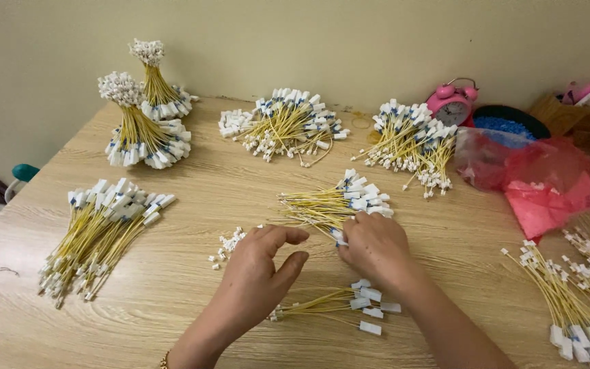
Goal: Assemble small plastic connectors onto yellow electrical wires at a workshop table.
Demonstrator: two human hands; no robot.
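Right now your right hand pinches the white connector end of a yellow wire at the near edge of the middle wire pile on the wooden surface. Your left hand hovers just beside it, thumb and fingers parted, holding nothing. A smaller wire bunch lies beneath your wrists.

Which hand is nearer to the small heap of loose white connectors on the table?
Left. The left hand lies just right of the loose white connectors, almost touching them. The right hand is farther right, at a yellow wire bundle.
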